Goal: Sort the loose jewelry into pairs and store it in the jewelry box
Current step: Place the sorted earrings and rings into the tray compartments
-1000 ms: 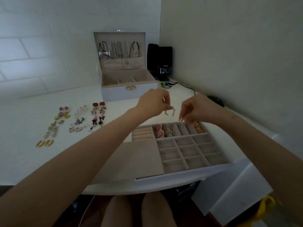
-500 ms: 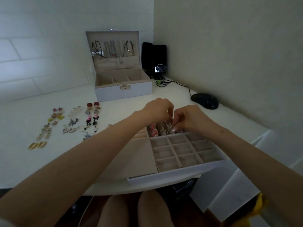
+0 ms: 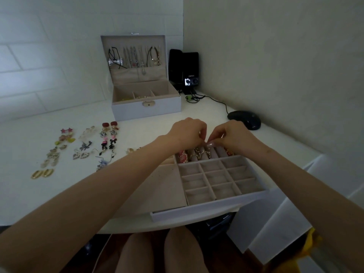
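Observation:
A white jewelry tray (image 3: 208,210) with beige compartments lies at the table's front edge. Its far row of ring rolls holds pink and gold earrings (image 3: 184,155). My left hand (image 3: 187,133) and my right hand (image 3: 232,135) meet just above that row, fingertips pinched together over a small gold earring (image 3: 206,152); what each finger grips is too small to make out. The open white jewelry box (image 3: 145,107) stands at the back with necklaces hanging in its lid. Paired loose earrings (image 3: 84,146) lie in columns on the table to the left.
A black computer mouse (image 3: 244,119) with its cable lies right of my hands by the wall. A black speaker (image 3: 187,69) stands in the corner beside the box. The tray overhangs the table edge above my knees.
Both hands have come down from above the tray to its ring-roll row, carrying the small earrings with them. The view has shifted a little to the right.

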Motion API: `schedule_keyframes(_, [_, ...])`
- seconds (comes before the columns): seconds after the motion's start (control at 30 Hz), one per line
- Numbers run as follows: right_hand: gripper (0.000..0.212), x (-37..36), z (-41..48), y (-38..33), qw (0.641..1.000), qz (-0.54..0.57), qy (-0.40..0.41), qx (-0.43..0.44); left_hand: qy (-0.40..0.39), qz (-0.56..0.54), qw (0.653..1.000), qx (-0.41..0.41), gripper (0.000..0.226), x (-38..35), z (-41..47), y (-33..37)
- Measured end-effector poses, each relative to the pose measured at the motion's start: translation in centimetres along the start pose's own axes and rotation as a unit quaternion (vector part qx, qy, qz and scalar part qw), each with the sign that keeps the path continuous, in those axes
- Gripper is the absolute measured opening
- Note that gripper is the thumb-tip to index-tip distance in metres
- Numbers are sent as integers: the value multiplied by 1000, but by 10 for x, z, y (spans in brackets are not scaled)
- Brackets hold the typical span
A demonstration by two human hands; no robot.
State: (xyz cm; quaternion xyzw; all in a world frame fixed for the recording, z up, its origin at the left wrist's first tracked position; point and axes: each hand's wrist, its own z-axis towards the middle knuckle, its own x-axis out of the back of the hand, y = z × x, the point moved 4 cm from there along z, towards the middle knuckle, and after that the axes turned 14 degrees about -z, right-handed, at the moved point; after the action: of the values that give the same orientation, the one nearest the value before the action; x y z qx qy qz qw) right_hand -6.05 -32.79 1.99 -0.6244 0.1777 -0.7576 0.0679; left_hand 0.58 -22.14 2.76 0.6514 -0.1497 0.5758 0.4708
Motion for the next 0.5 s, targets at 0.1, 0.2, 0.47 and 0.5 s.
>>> schedule_keyframes(0.1, [15, -9, 5, 0, 999, -32, -33, -6, -1, 1, 1000, 20, 9, 4, -1, -3])
schedule_keyframes(0.2, [16, -11, 8, 0, 998, -45, -43, -13, -20, -12, 999, 44, 15, 6, -2, -5])
schedule_keyframes(0.47, [12, -9, 10, -4, 999, -30, -37, -12, -12, -31, 998, 54, 19, 0, 0, -6])
schedule_keyframes(0.5, [14, -8, 10, -4, 999, -34, -39, -15, -13, -30, 998, 56, 21, 0, 0, -6])
